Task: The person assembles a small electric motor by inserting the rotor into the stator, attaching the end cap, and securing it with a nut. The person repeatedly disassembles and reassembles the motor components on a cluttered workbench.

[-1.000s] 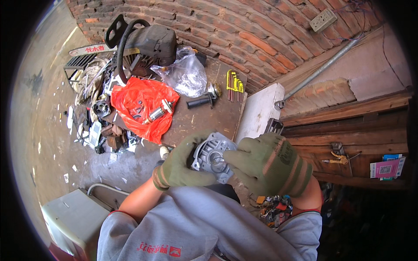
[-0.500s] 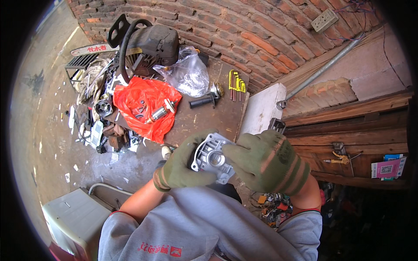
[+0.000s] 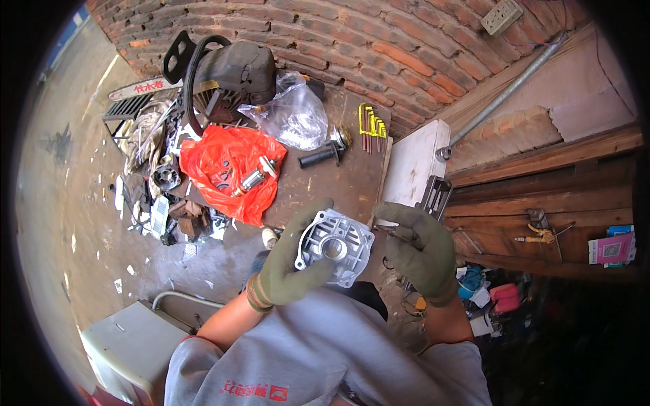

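Observation:
My left hand (image 3: 288, 260), in a green knit glove, grips a silver cast-metal housing (image 3: 352, 238) with slots and a round bore in its middle. Its thumb lies over the lower edge, in front of my lap. To the right, apart from the housing, is my gloved right hand (image 3: 426, 254). Its fingers are curled toward the thumb; anything pinched between the tips is too small and dark to name. Beyond the hands, a red plastic bag (image 3: 227, 155) on the workbench (image 3: 305, 193) carries a motor armature (image 3: 256, 177) and small rings.
A black side handle (image 3: 321, 155), a clear plastic bag (image 3: 298, 115) and a yellow-held hex key set (image 3: 371, 125) are on the bench. A dusty chainsaw (image 3: 240, 71) stands behind, against the brick wall (image 3: 352, 37). At right is a dark metal vise-like piece (image 3: 435, 196).
My right hand has drawn away from the housing to the right, and its fingers have curled. The housing remains in my left hand, now more fully exposed. The whole view has shifted slightly.

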`<move>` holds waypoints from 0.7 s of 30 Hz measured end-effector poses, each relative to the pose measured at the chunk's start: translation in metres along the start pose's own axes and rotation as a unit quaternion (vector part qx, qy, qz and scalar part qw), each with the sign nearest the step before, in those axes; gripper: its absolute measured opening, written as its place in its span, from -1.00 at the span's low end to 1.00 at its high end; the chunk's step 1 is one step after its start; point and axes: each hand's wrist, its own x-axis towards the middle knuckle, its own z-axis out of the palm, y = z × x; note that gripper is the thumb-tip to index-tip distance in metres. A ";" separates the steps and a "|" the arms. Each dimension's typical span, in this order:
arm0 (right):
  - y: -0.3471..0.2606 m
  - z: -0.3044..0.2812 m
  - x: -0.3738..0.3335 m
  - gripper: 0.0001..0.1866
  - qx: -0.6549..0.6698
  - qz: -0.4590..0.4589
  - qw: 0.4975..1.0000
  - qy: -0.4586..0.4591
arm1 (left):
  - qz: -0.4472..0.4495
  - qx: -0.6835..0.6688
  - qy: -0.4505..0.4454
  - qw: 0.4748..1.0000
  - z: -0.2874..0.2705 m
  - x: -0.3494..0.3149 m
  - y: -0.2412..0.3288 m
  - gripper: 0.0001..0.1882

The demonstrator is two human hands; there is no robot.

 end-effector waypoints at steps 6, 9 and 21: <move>0.048 0.016 -0.006 -0.50 0.032 0.051 0.998 0.027 | 0.032 0.124 0.001 0.992 0.002 0.000 -0.001 -0.15; 0.043 0.021 -0.004 -0.47 0.021 0.086 0.996 0.018 | 0.019 0.123 0.004 0.992 0.003 -0.001 -0.002 -0.14; 0.011 0.034 0.003 -0.51 0.057 0.173 0.983 0.012 | 0.063 0.236 0.042 0.969 -0.001 -0.004 -0.004 -0.23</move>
